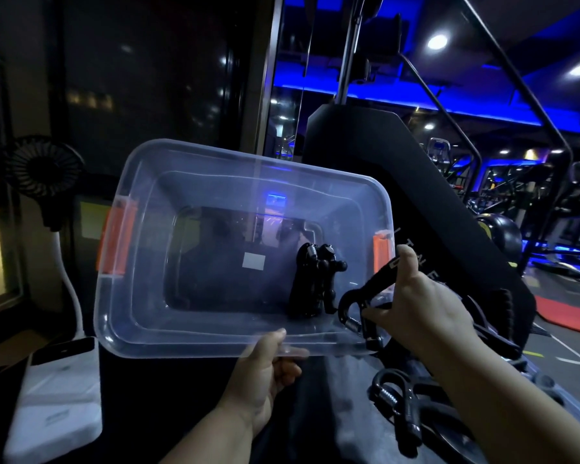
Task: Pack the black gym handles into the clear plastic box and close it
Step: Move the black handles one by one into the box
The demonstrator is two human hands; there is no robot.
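Head camera is showing the person holding the clear plastic box [141,329] up and tipped toward themselves. The left hand [265,373] is pinching its near rim, thumb on top and fingers curled beneath. The right hand [426,306] is gripping a black gym handle [372,289] by one arm, fingers wrapped round it, and is holding it at the box's near right corner, with the coiled spring end hanging just at the rim. A packed pair [315,279] of handles is lying inside toward the right end. A spare handle [394,406] is waiting lower down, outside the box, near the right forearm.

Standing here, I am judging that the handle is best carried fully over the rim before the fingers loosen, then laid flat beside the packed pair rather than across it. With only one edge gripped, the box is tilting, so levelling it first would be stopping the contents from sliding. Nothing should be poking above the rim or near the orange latches [116,241], or the closing is going to be awkward. I am not seeing a lid anywhere.
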